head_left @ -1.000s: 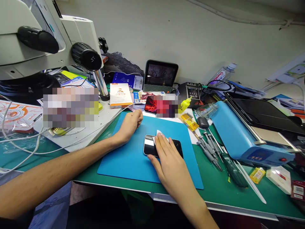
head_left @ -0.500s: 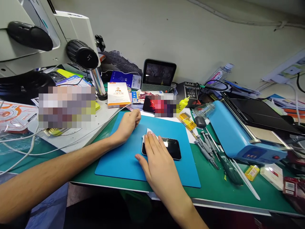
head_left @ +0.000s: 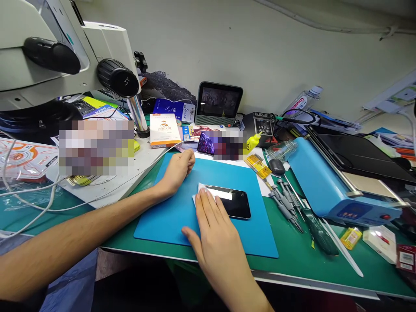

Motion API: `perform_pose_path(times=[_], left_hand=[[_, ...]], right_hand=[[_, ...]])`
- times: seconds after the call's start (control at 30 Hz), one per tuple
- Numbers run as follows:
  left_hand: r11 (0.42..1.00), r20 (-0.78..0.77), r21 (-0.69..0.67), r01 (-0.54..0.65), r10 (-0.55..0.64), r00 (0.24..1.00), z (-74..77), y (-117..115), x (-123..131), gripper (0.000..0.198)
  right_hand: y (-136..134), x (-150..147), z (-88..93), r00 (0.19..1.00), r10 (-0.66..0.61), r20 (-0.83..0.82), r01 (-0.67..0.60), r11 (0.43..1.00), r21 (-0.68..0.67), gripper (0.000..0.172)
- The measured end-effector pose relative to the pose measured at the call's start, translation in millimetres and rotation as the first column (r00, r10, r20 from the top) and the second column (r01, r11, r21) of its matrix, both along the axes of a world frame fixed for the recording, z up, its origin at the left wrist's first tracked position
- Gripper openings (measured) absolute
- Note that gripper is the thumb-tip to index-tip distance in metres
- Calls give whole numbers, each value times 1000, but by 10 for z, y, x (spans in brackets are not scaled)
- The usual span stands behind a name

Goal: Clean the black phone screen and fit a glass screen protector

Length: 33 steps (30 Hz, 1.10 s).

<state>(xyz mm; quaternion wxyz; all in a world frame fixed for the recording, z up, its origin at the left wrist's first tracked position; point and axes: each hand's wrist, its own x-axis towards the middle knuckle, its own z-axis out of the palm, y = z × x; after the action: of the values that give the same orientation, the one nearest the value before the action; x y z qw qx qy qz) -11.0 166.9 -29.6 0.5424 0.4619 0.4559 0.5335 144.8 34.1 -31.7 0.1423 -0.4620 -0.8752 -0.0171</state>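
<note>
A smartphone (head_left: 238, 206) with a black glass front lies flat on a blue mat (head_left: 165, 225). My right hand (head_left: 216, 223) rests over its left end, fingers stretched out and flat, thumb spread to the side. Those fingertips press a thin white wipe (head_left: 200, 188) against the phone; much of the wipe is hidden beneath them. My left hand (head_left: 178, 169) is curled closed on the upper left of the mat, apart from the phone. What its fingers enclose, if anything, is hidden.
Screwdrivers (head_left: 286, 203) and a white pry stick (head_left: 342, 249) lie right of the mat, beside a blue heating machine (head_left: 312, 182). A microscope (head_left: 110, 56) overhangs the left. Behind the mat are a yellow bottle (head_left: 252, 142), a boxed item (head_left: 164, 129) and a small screen (head_left: 219, 102).
My right hand and the wipe have shifted slightly toward the phone's left end, baring more of its glass. My left hand keeps its place on the mat. The view has moved slightly.
</note>
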Motion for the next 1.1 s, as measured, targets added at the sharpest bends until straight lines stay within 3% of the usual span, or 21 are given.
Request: perform_pose_path(times=[0.1,0.33,0.53,0.73,0.93,1.1], left_hand=[[1000,-5,-7,1,-1,1000,1,4,1,41],[1000,-9,4,0,0,1000,-14,-3,-5,40],[1000,-2,3,8,-8,1000,-23,4,-5,39],[1000,-2,3,-6,6,1000,-28,5,-11,41],[1000,0,12,10,-10,1000,-34,8,-9,39],[1000,-7,12,4,-4,1000,-41,7,-12,41]], right_hand=[[-160,53,-4,999,41,34,-42,999,15,66],[151,-29,11,1000,-14,-2,14,999,-40,66],[-114,109,10,998,42,36,-42,999,9,66],[169,69,19,999,-39,23,39,999,-19,66],[-165,216,-21,999,-11,46,9,999,51,66],[119,239,-17,996,-65,54,63,997,43,63]])
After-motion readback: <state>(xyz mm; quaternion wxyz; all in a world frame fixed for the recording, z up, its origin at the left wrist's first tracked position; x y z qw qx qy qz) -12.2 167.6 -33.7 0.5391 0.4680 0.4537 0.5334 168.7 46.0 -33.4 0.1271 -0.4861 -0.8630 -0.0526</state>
